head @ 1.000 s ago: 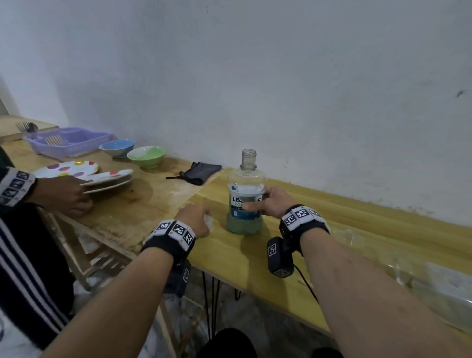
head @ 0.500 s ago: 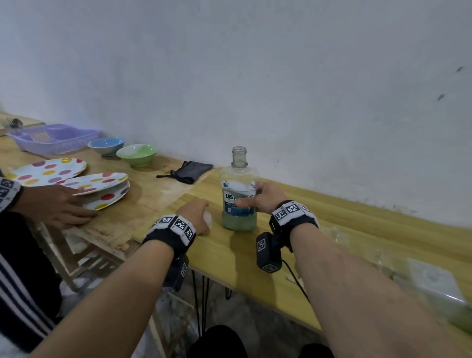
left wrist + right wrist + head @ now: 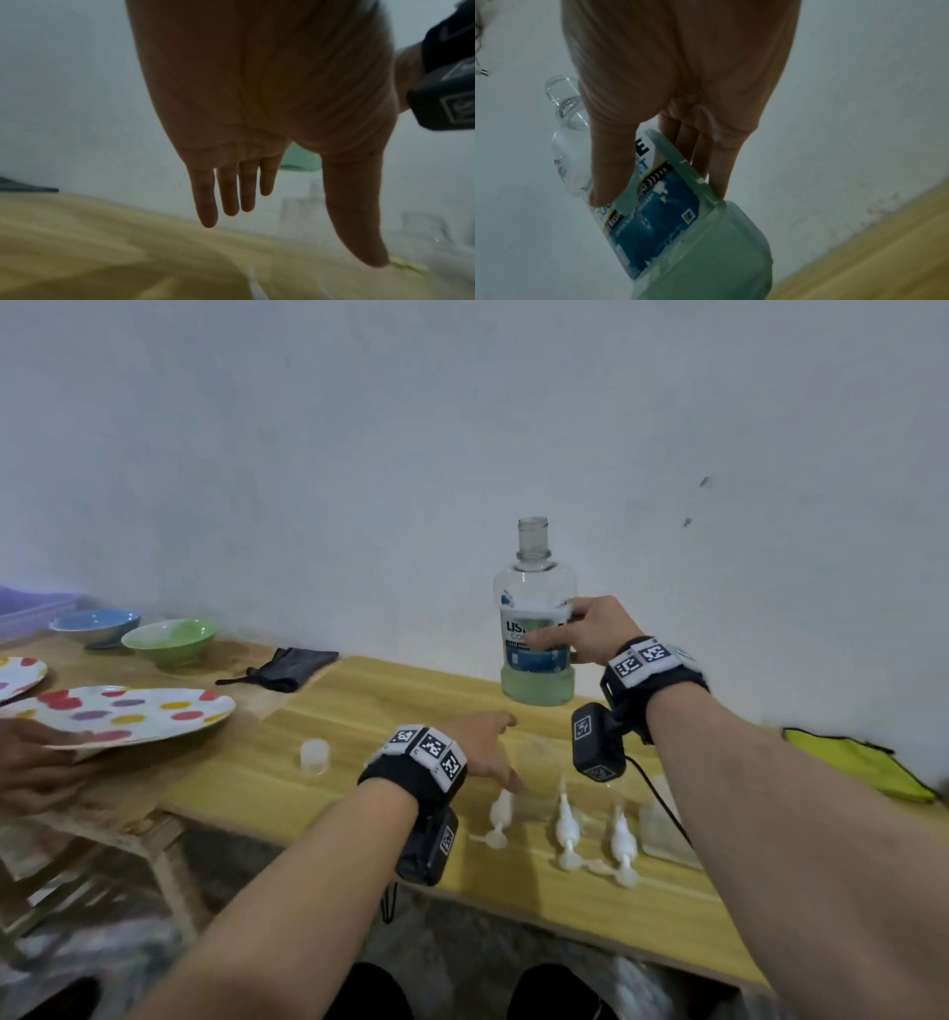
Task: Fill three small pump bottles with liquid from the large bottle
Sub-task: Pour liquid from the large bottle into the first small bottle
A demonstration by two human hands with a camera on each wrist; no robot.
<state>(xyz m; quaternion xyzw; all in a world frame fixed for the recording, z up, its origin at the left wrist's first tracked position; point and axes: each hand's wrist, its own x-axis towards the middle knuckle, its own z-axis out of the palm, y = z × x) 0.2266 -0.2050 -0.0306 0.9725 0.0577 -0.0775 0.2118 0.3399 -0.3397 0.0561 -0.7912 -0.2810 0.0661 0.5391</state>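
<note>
The small pump bottles are the hardest things to read: clear plastic against the yellow table (image 3: pixel 359 793), they show only as faint blurred outlines, one (image 3: pixel 534 775) just past the left hand's fingertips and another (image 3: pixel 662 824) partly behind the right forearm; a third is probably hidden by the right wrist camera, though the head view does not settle it. Three white pump heads (image 3: pixel 565 824) lie on their sides near the table's front edge, close to one another, and a small translucent cap (image 3: pixel 314 755) stands alone farther left. The left wrist view is smeared by blur, and its small bottles are only pale shapes against the wall. At the far left a second person's hand (image 3: pixel 36 762) and a spotted plate (image 3: pixel 128 713) are cut off by the frame, with a green bowl (image 3: pixel 169 639), a blue bowl (image 3: pixel 95 626) and a dark cloth (image 3: pixel 287 667) behind. Bare table lies between the cap and the left hand, and along the wall side. The right hand (image 3: pixel 595 631) grips the large bottle (image 3: pixel 534 629) round its labelled middle, thumb on the front and fingers behind, holding it upright and clear of the table, uncapped, with green liquid low in its base. The left hand (image 3: pixel 482 747) holds nothing, fingers straight and spread, palm down just above the table.
</note>
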